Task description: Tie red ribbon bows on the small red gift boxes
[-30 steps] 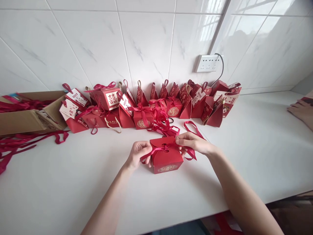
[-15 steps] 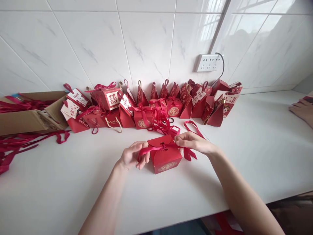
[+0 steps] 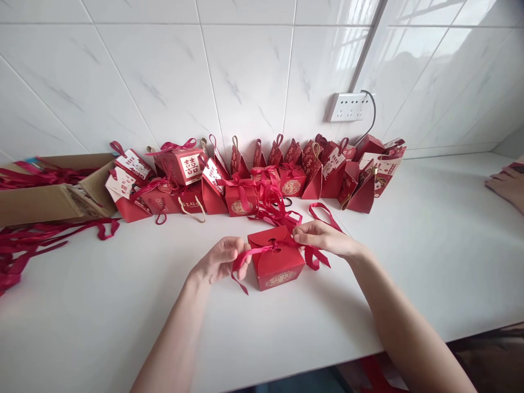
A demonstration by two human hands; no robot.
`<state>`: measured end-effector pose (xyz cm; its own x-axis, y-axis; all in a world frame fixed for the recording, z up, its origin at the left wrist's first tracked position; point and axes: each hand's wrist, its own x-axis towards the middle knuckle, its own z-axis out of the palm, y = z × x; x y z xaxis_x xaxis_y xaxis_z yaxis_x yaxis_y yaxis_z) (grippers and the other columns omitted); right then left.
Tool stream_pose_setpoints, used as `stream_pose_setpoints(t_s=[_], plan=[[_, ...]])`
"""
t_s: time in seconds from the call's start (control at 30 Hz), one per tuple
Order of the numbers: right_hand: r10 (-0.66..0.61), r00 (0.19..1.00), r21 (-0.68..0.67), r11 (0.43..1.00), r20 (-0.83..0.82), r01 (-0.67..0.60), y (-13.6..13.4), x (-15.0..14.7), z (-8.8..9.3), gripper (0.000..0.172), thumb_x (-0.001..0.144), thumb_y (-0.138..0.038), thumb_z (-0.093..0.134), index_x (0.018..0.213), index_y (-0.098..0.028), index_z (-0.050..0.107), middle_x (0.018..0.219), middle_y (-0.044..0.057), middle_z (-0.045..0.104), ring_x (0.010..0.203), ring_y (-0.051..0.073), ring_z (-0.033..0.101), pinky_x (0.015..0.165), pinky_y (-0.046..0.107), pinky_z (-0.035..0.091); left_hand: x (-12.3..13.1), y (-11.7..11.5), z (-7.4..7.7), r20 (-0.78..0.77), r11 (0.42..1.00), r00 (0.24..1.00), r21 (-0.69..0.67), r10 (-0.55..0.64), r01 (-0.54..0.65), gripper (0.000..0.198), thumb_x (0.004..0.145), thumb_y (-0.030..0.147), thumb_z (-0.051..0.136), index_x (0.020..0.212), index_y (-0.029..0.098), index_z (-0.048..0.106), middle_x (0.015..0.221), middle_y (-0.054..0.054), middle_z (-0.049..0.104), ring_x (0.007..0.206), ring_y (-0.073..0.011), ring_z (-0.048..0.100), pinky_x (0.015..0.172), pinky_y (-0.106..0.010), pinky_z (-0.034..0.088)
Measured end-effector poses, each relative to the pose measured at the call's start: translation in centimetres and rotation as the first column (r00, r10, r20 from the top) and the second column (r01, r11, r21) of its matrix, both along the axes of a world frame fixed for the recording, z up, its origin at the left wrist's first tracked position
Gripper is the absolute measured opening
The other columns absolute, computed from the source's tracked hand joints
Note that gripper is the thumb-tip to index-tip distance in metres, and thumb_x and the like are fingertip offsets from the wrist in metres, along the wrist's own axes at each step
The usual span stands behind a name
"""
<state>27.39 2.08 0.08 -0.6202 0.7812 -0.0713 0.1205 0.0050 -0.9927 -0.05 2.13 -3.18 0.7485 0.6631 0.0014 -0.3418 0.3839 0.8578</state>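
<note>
A small red gift box (image 3: 275, 267) with a gold round emblem stands on the white table between my hands. Red ribbon (image 3: 258, 250) passes through the round hole in its top flaps and is knotted there. At the box's left, my left hand (image 3: 224, 258) pinches one side of the ribbon, and its cut end hangs below the fingers. My right hand (image 3: 323, 238) grips the ribbon's other side close to the box's right top edge. A looped length and a tail of that ribbon hang under the right hand; the fingertips are partly hidden.
Behind the box lies a pile of loose red ribbons (image 3: 278, 210). A row of decorated red gift boxes (image 3: 241, 196) lines the tiled wall. At left, a cardboard box (image 3: 36, 207) holds more ribbon. Another person's hand (image 3: 507, 183) rests at the far right.
The ribbon's left end now hangs free beneath my left hand, whose fingers have closed more tightly. My right hand and the box have hardly moved.
</note>
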Motion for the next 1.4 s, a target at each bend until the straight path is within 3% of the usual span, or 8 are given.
stream_pose_setpoints(t_s=[0.13,0.3,0.4,0.5,0.6,0.8,1.03,1.4], plan=[[-0.015,1.0,0.003,1.0,-0.011,0.015,-0.1,0.0,-0.1,0.036,0.086,-0.044,0.061,0.064,-0.016,0.055,0.062,-0.001,0.054,0.059,0.01,0.048,0.059,0.026,0.036,-0.4,-0.4,-0.2,0.082,0.985,0.982,0.012,-0.172,0.171,0.044,0.06,0.035,0.083,0.054,0.012,0.046,0.074,-0.004,0.061,0.049,-0.0133,0.061,0.04,-0.023,0.047],[-0.031,0.999,0.004,1.0,0.021,0.031,0.0,0.1,-0.1,0.036,0.086,-0.045,0.061,0.066,-0.015,0.056,0.064,0.0,0.055,0.061,0.01,0.05,0.061,0.025,0.037,-0.8,-0.4,-0.2,0.1,0.994,0.989,0.009,-0.11,0.11,0.033,0.055,0.038,0.084,0.057,0.016,0.06,0.06,0.001,0.048,0.045,-0.0082,0.046,0.037,-0.022,0.04],[-0.024,0.999,0.008,1.0,0.038,0.023,0.0,0.1,-0.2,0.036,0.085,-0.045,0.061,0.066,-0.015,0.057,0.064,0.0,0.055,0.06,0.01,0.05,0.06,0.025,0.037,-0.6,0.0,0.3,0.089,0.994,0.991,0.036,-0.104,0.101,0.052,0.059,0.053,0.075,0.037,0.015,0.047,0.047,0.002,0.034,0.042,-0.0082,0.038,0.038,-0.024,0.033],[-0.017,0.999,0.005,1.0,0.046,0.017,0.1,0.0,-0.2,0.037,0.085,-0.046,0.061,0.066,-0.015,0.057,0.064,-0.001,0.055,0.06,0.01,0.049,0.059,0.025,0.037,0.2,0.2,0.7,-0.039,0.987,0.986,-0.014,0.161,-0.162,0.066,0.064,0.05,0.07,0.033,0.016,0.024,0.042,0.005,0.019,0.04,-0.0062,0.027,0.042,-0.024,0.028],[-0.014,0.999,0.007,1.0,0.047,0.013,0.0,-0.1,-0.2,0.037,0.085,-0.047,0.061,0.066,-0.015,0.057,0.064,0.0,0.055,0.06,0.01,0.05,0.06,0.025,0.037,1.0,0.2,0.7,-0.328,0.913,0.858,0.037,0.396,-0.407,0.058,0.069,0.043,0.068,0.042,0.018,0.023,0.045,0.007,0.019,0.041,-0.0047,0.02,0.045,-0.023,0.02],[-0.011,0.998,0.003,1.0,0.065,0.01,-0.1,-0.1,-0.1,0.039,0.082,-0.049,0.063,0.066,-0.015,0.056,0.064,0.0,0.056,0.062,0.011,0.05,0.062,0.026,0.038,1.2,-0.2,0.6,-0.484,0.955,0.831,0.233,0.275,-0.181,0.049,0.073,0.06,0.06,0.055,0.018,0.041,0.055,0.003,0.039,0.051,-0.0094,0.036,0.052,-0.025,0.027],[-0.03,0.997,-0.017,0.999,0.065,0.031,-0.1,-0.2,0.0,0.04,0.081,-0.05,0.064,0.064,-0.015,0.054,0.066,0.001,0.057,0.062,0.011,0.049,0.06,0.026,0.037,1.3,-0.1,1.0,-0.403,0.879,0.823,0.422,0.401,-0.222,0.038,0.067,0.045,0.073,0.069,0.017,0.048,0.067,0.004,0.043,0.059,-0.0078,0.037,0.055,-0.022,0.028],[-0.008,0.998,0.021,1.0,0.057,0.007,0.3,0.1,-0.5,0.04,0.083,-0.048,0.063,0.062,-0.015,0.052,0.064,0.0,0.054,0.06,0.01,0.046,0.058,0.026,0.034,1.0,0.0,0.8,-0.54,0.956,0.8,0.259,0.263,-0.14,0.053,0.062,0.058,0.072,0.051,0.017,0.041,0.044,0.008,0.031,0.037,-0.0029,0.026,0.039,-0.02,0.014]])
